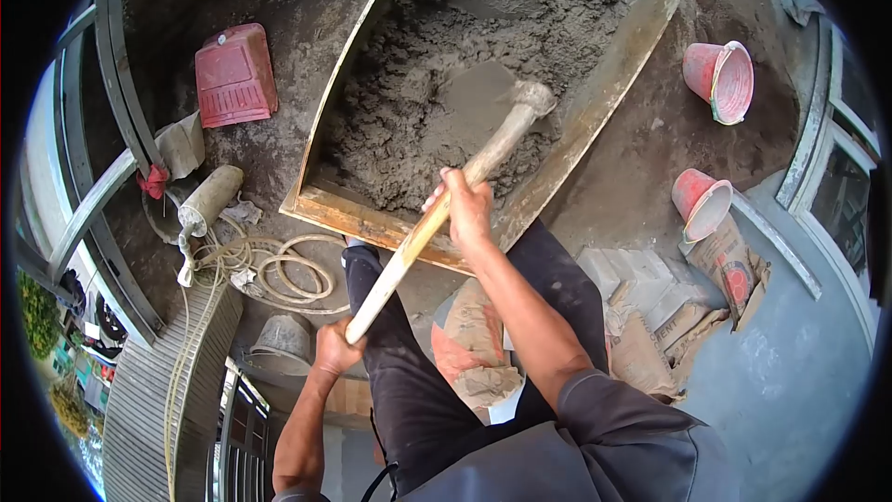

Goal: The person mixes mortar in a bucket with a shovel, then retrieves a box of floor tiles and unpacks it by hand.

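Observation:
A long wooden handle [409, 246] runs diagonally across the middle, its cement-crusted head [534, 98] over the wet grey mortar [400, 121]. Near the lower end of the handle, my left hand [340, 348] is wrapped round it. Higher up, my right hand [467, 209] grips the same handle, just above the front edge of the wooden mixing box [362, 217]. The tool's blade is hidden or sunk in the mortar, where a smooth patch shows beside the head.
Two red buckets [711, 79] are on the right. Cement bags [474, 335] lie near my legs and at lower right, by grey blocks [632, 274]. On the left are a red plastic container [235, 74], a coiled hose [297, 270] and a concrete cylinder [212, 200].

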A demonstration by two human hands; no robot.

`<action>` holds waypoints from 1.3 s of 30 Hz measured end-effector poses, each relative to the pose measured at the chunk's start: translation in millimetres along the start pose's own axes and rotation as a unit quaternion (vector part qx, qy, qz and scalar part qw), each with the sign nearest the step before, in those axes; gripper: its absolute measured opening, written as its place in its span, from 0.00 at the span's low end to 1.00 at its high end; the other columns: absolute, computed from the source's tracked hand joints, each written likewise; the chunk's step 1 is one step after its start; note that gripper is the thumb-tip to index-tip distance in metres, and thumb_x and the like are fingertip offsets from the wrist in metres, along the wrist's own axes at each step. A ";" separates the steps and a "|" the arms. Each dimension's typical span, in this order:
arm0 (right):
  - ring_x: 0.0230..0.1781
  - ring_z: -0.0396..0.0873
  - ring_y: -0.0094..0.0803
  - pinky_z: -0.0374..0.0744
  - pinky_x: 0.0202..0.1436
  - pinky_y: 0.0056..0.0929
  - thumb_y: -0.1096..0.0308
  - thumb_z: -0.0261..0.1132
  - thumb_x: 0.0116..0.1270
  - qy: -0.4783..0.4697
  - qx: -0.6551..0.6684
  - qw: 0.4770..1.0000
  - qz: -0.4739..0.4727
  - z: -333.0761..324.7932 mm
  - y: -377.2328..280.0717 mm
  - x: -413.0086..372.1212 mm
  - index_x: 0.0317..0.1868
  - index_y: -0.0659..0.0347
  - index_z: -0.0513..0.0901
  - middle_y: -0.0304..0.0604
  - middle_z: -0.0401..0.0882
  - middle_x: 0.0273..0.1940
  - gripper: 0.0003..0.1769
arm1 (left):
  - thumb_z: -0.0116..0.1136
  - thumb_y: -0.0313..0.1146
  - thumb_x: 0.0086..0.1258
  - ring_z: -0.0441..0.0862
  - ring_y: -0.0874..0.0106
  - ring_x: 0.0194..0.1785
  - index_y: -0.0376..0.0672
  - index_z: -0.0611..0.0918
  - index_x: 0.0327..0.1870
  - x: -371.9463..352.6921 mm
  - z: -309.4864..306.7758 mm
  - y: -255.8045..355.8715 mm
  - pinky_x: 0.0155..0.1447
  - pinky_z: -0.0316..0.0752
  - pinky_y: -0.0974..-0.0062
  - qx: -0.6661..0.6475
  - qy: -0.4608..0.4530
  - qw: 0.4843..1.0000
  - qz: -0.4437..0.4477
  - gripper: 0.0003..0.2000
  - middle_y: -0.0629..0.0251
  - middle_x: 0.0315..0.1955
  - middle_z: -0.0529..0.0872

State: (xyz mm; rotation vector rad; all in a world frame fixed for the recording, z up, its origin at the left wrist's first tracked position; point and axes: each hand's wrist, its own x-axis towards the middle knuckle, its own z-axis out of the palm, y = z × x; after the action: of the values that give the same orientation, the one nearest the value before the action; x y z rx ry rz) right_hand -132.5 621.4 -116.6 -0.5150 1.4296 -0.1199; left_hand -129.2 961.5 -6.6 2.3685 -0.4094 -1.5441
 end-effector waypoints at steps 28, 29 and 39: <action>0.16 0.73 0.36 0.77 0.18 0.43 0.62 0.66 0.70 0.040 -0.142 0.987 0.068 -31.2 -29.5 10.2 0.45 0.65 0.71 0.44 0.72 0.24 0.16 | 0.65 0.35 0.61 0.88 0.40 0.42 0.37 0.83 0.48 -101.3 -3.0 160.4 0.47 0.83 0.48 -0.124 -0.043 0.989 -0.062 0.16 0.37 0.33 0.88; 0.18 0.73 0.36 0.77 0.20 0.42 0.61 0.65 0.71 0.056 -0.140 0.987 0.062 -22.4 -27.7 -11.2 0.44 0.64 0.75 0.42 0.71 0.26 0.14 | 0.65 0.35 0.61 0.87 0.40 0.42 0.37 0.83 0.46 -112.0 -16.4 155.3 0.47 0.82 0.48 -0.117 -0.037 0.991 -0.060 0.15 0.37 0.33 0.88; 0.15 0.74 0.35 0.78 0.16 0.40 0.63 0.66 0.70 0.032 -0.039 0.998 0.027 -0.1 -9.7 -73.2 0.43 0.60 0.73 0.41 0.73 0.23 0.12 | 0.68 0.41 0.59 0.90 0.43 0.42 0.36 0.86 0.51 -136.5 -44.3 105.0 0.51 0.84 0.51 0.033 -0.056 0.997 -0.038 0.22 0.39 0.34 0.90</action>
State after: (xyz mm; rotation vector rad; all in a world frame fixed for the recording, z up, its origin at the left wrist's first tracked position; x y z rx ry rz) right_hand -141.9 640.6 -45.9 -0.5398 1.5144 -0.0381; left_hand -149.8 921.1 165.3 2.3799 -0.4064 -1.7281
